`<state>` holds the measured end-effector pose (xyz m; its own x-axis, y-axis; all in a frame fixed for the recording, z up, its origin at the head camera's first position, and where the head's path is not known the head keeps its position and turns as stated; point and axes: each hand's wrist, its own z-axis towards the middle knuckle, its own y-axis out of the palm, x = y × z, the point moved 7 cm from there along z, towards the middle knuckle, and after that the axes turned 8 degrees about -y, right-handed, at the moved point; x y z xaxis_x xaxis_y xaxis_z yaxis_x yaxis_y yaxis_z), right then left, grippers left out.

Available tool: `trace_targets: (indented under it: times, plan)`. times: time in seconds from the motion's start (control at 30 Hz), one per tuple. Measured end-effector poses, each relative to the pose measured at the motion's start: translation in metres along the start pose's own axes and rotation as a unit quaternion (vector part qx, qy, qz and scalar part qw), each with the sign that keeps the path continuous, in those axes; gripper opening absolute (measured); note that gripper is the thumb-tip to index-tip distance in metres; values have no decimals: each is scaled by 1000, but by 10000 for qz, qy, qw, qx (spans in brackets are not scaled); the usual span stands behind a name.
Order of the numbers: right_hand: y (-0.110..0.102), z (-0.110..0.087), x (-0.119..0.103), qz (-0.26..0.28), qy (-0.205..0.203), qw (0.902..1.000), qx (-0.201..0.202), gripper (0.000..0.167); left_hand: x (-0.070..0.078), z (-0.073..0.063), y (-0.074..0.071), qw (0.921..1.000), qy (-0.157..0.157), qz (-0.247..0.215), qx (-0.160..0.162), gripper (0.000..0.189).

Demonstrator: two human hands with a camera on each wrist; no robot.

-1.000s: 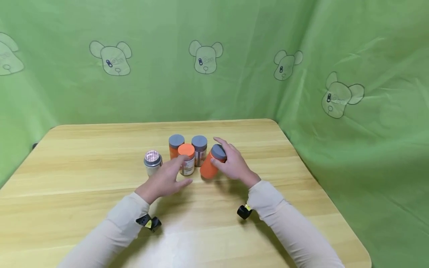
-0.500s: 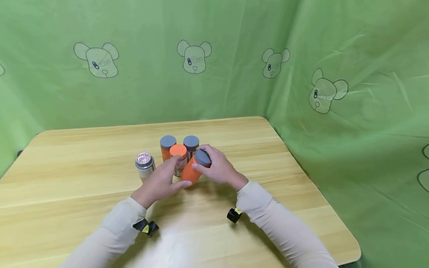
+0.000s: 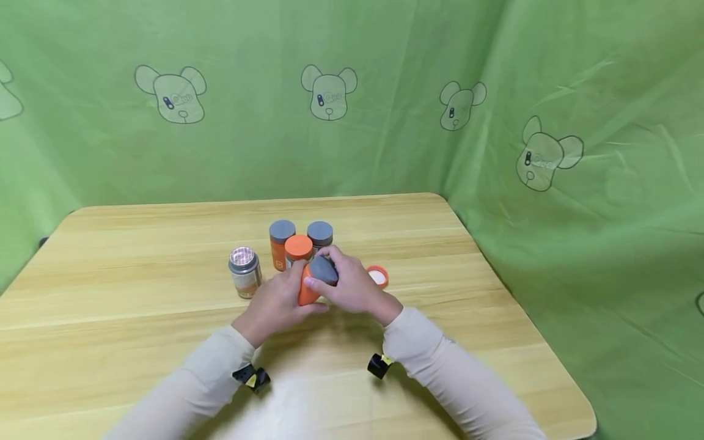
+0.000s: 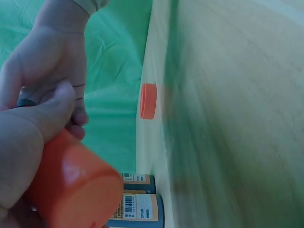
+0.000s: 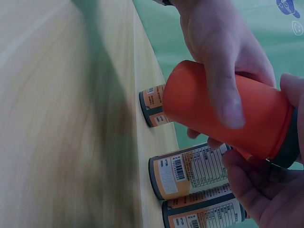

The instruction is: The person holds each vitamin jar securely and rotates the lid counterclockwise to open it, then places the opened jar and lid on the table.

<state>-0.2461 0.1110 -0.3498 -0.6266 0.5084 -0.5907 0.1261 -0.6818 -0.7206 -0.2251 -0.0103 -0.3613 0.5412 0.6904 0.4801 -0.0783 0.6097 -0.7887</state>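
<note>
An orange jar (image 3: 308,293) with a grey lid (image 3: 322,271) is tilted between both hands, in front of the standing jars. My left hand (image 3: 275,305) wraps round its orange body; in the right wrist view the left thumb (image 5: 230,107) lies along the side. Fingers and thumb of my right hand (image 3: 352,287) grip the grey lid. The left wrist view shows the jar's orange base (image 4: 90,199) close up, clear of the table. On the table right of the right hand, an orange lid (image 3: 377,277) lies with its white inside facing up.
At the left stands a lidless jar (image 3: 245,275) with a shiny silvery top. Behind the hands are an orange-lidded jar (image 3: 299,247) and two grey-lidded jars, one orange (image 3: 279,247), the other (image 3: 320,232) partly hidden. Green curtain (image 3: 247,153) surrounds the wooden table (image 3: 137,263).
My right hand has brought the orange jar leftward to my left hand, which was open and now grips its body. The orange lid on the table has come into view.
</note>
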Motion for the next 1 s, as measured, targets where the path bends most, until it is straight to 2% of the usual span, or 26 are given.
trace_targets:
  times: [0.1,0.2,0.3,0.4,0.57,0.7,1.0]
  plan:
    - [1,-1,-1,-78,-88,9999,-17,43,1,-1,0,9999,-14,132,101,66]
    - [2,-3,-2,-248,-217,9994,-81,39,1,-1,0,9996,-57,256,71,61]
    - [4,-5,-1,-652,-271,9973,-213,36,1,-2,3,9991,-135,371,-130,61]
    - [7,-6,2,-879,-136,9954,-351,40,0,-3,6,9982,-219,415,-363,63]
    - [9,-6,4,-614,137,9974,-343,37,-1,-2,8,9979,-253,369,-458,61]
    - [9,-5,3,-567,62,9979,-295,30,0,0,5,9981,-210,379,-437,58]
    - [8,-5,3,-517,-100,9983,-251,26,1,3,1,9972,-161,486,-539,58]
